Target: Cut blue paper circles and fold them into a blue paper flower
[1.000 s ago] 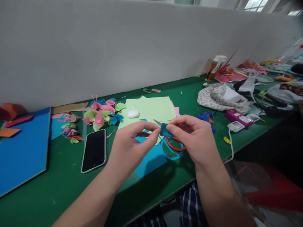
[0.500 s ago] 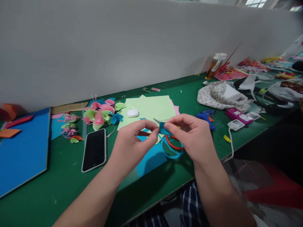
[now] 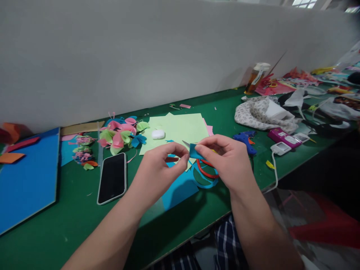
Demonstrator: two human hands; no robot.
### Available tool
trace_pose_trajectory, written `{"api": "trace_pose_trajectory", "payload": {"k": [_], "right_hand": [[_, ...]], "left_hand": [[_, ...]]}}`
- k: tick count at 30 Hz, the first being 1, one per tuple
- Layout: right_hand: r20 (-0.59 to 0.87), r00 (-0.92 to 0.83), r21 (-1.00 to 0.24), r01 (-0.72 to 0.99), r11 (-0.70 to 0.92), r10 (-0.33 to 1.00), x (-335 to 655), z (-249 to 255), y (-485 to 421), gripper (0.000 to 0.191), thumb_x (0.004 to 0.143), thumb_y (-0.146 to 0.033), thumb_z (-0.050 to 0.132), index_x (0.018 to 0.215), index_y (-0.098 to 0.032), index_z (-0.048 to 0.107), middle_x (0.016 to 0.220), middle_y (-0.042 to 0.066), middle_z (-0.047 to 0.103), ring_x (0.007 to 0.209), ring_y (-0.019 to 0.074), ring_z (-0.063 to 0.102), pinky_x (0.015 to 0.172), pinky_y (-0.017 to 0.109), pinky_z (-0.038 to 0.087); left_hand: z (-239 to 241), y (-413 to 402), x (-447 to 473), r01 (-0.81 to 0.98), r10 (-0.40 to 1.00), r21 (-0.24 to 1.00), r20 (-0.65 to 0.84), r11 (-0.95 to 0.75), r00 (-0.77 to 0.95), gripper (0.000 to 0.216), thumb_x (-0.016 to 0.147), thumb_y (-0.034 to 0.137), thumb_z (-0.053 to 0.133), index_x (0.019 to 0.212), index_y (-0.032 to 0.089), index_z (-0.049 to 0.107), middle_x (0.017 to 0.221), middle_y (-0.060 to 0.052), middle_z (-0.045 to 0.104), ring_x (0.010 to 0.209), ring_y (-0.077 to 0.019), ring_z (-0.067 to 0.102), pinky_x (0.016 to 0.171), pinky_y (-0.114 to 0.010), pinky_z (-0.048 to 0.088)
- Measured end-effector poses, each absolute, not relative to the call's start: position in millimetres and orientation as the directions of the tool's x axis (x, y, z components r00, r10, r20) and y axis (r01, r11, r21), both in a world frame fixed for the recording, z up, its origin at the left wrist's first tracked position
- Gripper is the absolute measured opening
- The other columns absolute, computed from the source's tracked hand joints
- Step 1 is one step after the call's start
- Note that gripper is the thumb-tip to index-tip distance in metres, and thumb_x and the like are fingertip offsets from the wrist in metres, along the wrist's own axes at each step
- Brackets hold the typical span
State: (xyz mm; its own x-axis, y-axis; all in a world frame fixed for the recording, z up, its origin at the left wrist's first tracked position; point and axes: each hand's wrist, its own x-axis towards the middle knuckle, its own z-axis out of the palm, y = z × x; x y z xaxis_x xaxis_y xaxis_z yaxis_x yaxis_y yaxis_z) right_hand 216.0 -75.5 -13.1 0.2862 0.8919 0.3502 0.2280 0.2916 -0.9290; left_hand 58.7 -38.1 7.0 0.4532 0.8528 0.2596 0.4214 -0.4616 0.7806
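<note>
A small piece of blue paper (image 3: 194,151) is held up between my two hands above the table. My right hand (image 3: 229,157) pinches its right side between thumb and forefinger. At its left edge are the closed thumb and fingertip of my left hand (image 3: 161,168). Beneath the hands lie scissors with red handles (image 3: 208,174), their pointed blade showing behind the paper. A cut blue paper ring (image 3: 204,186) lies around the handles, and a blue sheet (image 3: 180,191) is below my left hand. Pale green sheets (image 3: 182,125) lie behind.
Left of my hands are a phone (image 3: 112,178), a bunch of paper petals (image 3: 120,133) and a blue board (image 3: 30,180). A white earbud case (image 3: 158,134) sits on the green sheets. To the right are a blue glue gun (image 3: 246,141), a purple device (image 3: 283,138) and a patterned cloth (image 3: 253,114).
The blue paper piece has shifted up slightly and shows a little flatter between my fingertips. Both hands stay nearly in place, and the things on the table have not moved.
</note>
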Motion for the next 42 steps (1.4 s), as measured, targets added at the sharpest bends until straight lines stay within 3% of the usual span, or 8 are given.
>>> {"api": "trace_pose_trajectory", "payload": {"k": [11,25,31,36,42], "right_hand": [[0.317,0.283,-0.944,0.189,0.271,0.905,218.5,-15.6,-74.4,0.004,0.075,-0.025,0.071,0.072,-0.023,0.07,0.07,-0.004,0.071,0.066,0.0096,0.065,0.053,0.017,0.046],[0.244,0.237,-0.969,0.093,0.228,0.94,219.0,-16.7,-70.3,0.005,0.072,-0.024,0.073,0.072,-0.02,0.069,0.071,-0.003,0.071,0.067,0.0101,0.066,0.06,0.019,0.051],[0.248,0.238,-0.967,0.114,0.227,0.939,219.1,-16.3,-70.2,0.006,0.072,-0.025,0.073,0.072,-0.02,0.07,0.071,-0.003,0.071,0.068,0.0103,0.065,0.06,0.019,0.049],[0.238,0.226,-0.969,0.117,0.216,0.945,220.0,-16.1,-70.5,0.005,0.073,-0.024,0.072,0.073,-0.02,0.07,0.072,-0.002,0.071,0.069,0.0111,0.065,0.061,0.02,0.05],[0.319,0.195,-0.939,0.198,0.282,0.927,217.0,-14.6,-72.8,0.003,0.074,-0.023,0.071,0.074,-0.02,0.07,0.073,-0.002,0.071,0.072,0.0111,0.065,0.067,0.021,0.051]], "left_hand": [[6.7,-34.4,57.1,0.427,0.851,0.816,0.142,-0.39,0.505,0.008,0.078,0.022,0.059,0.071,0.02,0.062,0.069,0.005,0.062,0.061,-0.0072,0.053,0.055,-0.015,0.043],[7.7,-31.6,54.7,0.464,0.846,0.783,0.144,-0.414,0.513,0.01,0.079,0.027,0.061,0.072,0.021,0.064,0.068,0.004,0.065,0.062,-0.0085,0.057,0.055,-0.016,0.043],[7.3,-33.5,50.9,0.497,0.825,0.722,0.181,-0.481,0.536,0.014,0.083,0.031,0.059,0.074,0.021,0.064,0.071,0.004,0.066,0.062,-0.0092,0.058,0.053,-0.017,0.042],[7.3,-34.1,51.5,0.457,0.813,0.736,0.215,-0.498,0.54,0.015,0.084,0.036,0.059,0.092,0.025,0.065,0.089,0.003,0.07,0.081,-0.0117,0.063,0.065,-0.018,0.048],[8.7,-37.3,54.5,0.425,0.837,0.737,0.357,-0.526,0.415,0.01,0.083,0.029,0.061,0.078,0.022,0.064,0.074,0.005,0.067,0.063,-0.0078,0.059,0.057,-0.016,0.044]]}}
